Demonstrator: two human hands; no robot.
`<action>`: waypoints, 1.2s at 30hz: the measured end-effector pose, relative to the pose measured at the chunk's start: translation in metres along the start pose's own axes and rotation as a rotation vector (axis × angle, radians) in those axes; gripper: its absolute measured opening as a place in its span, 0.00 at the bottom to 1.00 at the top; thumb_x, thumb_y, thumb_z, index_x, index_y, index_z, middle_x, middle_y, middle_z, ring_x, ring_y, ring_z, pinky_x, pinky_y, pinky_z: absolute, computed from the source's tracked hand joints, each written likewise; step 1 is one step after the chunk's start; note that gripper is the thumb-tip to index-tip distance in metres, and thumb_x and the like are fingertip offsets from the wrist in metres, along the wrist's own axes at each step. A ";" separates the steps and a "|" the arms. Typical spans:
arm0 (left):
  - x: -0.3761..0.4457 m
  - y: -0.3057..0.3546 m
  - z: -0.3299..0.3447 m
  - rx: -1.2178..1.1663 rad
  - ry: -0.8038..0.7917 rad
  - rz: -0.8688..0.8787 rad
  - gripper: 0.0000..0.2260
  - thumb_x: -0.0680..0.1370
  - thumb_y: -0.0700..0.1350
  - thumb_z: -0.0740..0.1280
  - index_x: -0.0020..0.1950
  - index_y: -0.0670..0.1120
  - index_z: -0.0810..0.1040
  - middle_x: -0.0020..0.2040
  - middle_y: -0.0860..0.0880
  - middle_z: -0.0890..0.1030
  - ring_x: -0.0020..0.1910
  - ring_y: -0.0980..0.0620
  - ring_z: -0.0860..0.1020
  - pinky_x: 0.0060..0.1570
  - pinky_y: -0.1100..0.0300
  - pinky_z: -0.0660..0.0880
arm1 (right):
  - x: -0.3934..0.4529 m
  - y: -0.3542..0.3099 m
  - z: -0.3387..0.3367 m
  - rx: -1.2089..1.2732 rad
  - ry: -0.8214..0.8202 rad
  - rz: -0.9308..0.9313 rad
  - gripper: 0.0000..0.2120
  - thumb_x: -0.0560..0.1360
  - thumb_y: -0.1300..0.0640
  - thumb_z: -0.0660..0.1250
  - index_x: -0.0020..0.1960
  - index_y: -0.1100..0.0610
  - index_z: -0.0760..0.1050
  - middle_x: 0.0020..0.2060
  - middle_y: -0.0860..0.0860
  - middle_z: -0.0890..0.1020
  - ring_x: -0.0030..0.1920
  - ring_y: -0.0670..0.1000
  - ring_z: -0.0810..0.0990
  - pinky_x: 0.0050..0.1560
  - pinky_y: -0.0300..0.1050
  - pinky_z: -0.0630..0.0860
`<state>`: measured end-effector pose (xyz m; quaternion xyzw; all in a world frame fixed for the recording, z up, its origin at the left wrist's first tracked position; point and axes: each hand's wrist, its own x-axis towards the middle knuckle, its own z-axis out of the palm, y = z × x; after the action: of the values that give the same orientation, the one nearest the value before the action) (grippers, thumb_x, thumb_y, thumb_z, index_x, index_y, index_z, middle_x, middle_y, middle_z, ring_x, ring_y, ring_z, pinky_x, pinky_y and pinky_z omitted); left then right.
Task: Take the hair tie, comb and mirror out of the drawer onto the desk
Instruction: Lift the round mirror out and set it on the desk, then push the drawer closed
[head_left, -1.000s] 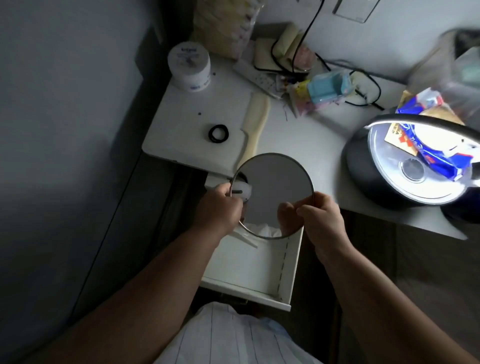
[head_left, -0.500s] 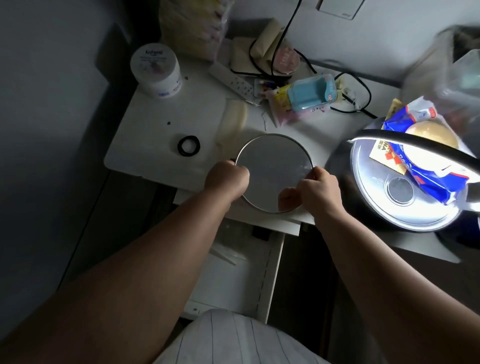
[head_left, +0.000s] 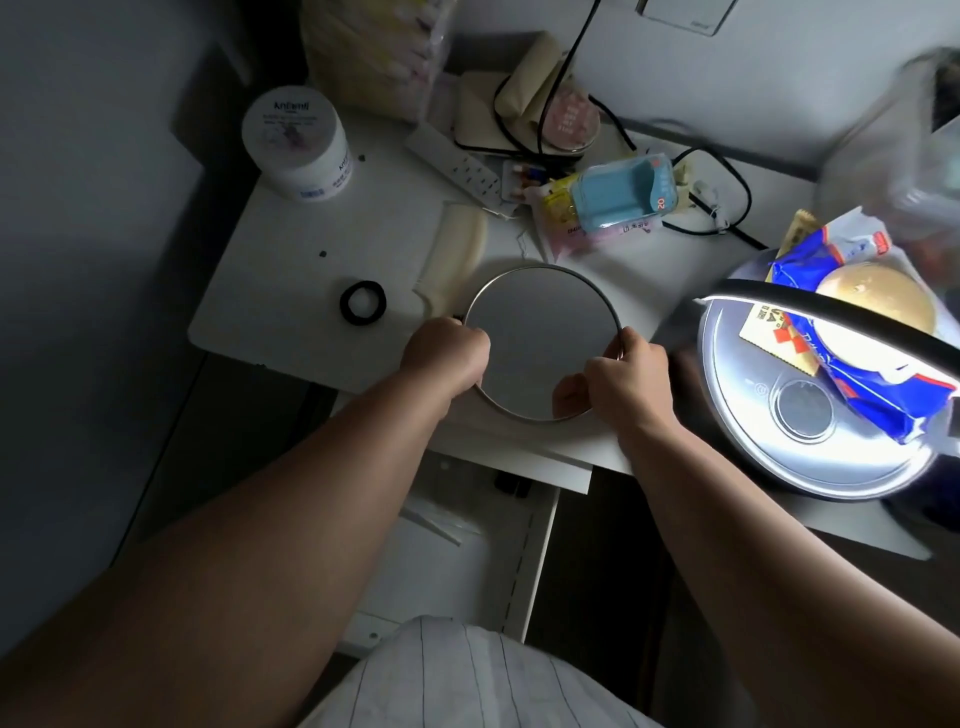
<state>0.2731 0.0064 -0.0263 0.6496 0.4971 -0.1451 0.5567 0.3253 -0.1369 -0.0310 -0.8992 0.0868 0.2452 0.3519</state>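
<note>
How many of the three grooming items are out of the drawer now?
3. The hair tie and comb lie on the desk; the mirror, held by both hands, is over the desk.

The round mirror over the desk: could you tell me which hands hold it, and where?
Both hands hold the mirror by its rim: left hand at the left edge, right hand at the lower right.

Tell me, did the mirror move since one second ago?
Yes. The mirror went from above the open drawer forward onto the desk, beside the comb.
</note>
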 end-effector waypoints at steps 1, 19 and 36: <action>0.002 0.000 -0.001 0.020 -0.003 0.009 0.13 0.68 0.38 0.59 0.47 0.37 0.79 0.52 0.31 0.82 0.53 0.35 0.81 0.55 0.42 0.78 | 0.000 0.000 0.000 0.008 -0.001 -0.001 0.10 0.62 0.68 0.61 0.31 0.55 0.63 0.53 0.63 0.75 0.49 0.58 0.73 0.37 0.39 0.65; -0.015 -0.026 -0.018 -0.079 -0.079 0.123 0.14 0.62 0.39 0.62 0.16 0.46 0.64 0.25 0.47 0.61 0.31 0.46 0.60 0.40 0.52 0.59 | -0.025 0.010 0.003 0.035 0.048 -0.124 0.11 0.64 0.69 0.64 0.46 0.63 0.72 0.41 0.56 0.78 0.42 0.56 0.74 0.26 0.28 0.67; -0.096 -0.202 -0.117 0.064 0.083 -0.188 0.06 0.76 0.44 0.62 0.42 0.46 0.77 0.44 0.43 0.77 0.41 0.46 0.73 0.53 0.46 0.74 | -0.210 0.138 0.070 0.194 -0.114 0.419 0.28 0.76 0.54 0.63 0.74 0.58 0.60 0.72 0.56 0.67 0.71 0.57 0.66 0.67 0.53 0.65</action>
<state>0.0230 0.0382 -0.0325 0.6230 0.5735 -0.1852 0.4986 0.0721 -0.1945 -0.0513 -0.8082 0.2749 0.3536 0.3824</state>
